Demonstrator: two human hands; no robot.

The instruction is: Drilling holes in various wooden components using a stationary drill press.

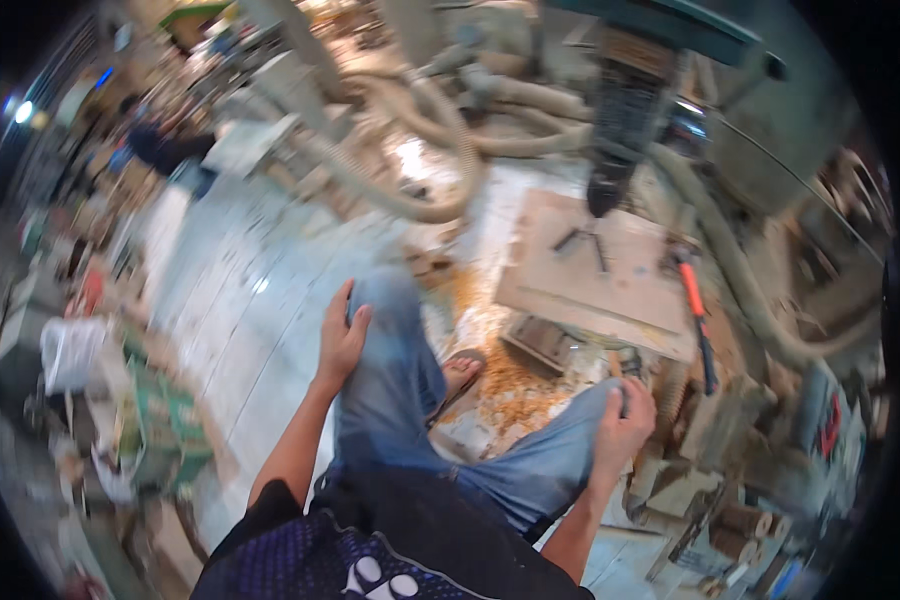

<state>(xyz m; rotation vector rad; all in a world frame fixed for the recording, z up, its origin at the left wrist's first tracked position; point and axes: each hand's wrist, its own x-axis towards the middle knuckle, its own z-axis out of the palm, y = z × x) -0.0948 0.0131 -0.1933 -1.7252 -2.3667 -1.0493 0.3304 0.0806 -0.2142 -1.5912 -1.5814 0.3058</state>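
My left hand (341,345) rests on my left knee, its thumb and fingers apart, and I see nothing held in it. On my right knee lies my right hand (625,430), fingers bent over the denim with a dark gap by the thumb; no held object can be made out. Ahead to the right, a wooden board (550,275) sits under the dark, tapering head of a machine (610,150). Thin dark metal pieces (582,245) lie on the board. At its right edge is a hammer (694,300) with an orange and black handle.
Wood shavings (520,395) cover the floor around a metal block (540,343) and my sandalled foot (461,372). Ribbed hoses (440,205) curve behind the board. A green bag (167,425) stands among clutter at left; another person (165,150) is at the far left.
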